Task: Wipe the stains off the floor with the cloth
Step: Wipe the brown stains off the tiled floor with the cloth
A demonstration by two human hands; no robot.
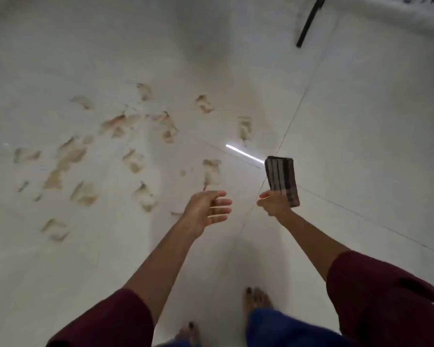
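Head view, looking down: the right hand (276, 202) has its grip closed around the lower end of a folded, dark striped cloth (282, 180), which is held up in the air above the floor (361, 146). The left hand (207, 209) has a released grip, with fingers spread and relaxed and nothing in it. Both arms reach forward in dark red sleeves (386, 296). Brown stains (73, 151) are scattered over the pale tiles to the left, well apart from the cloth. Two bare feet (257, 298) stand at the bottom. A black furniture leg (310, 21) stands at the top right.
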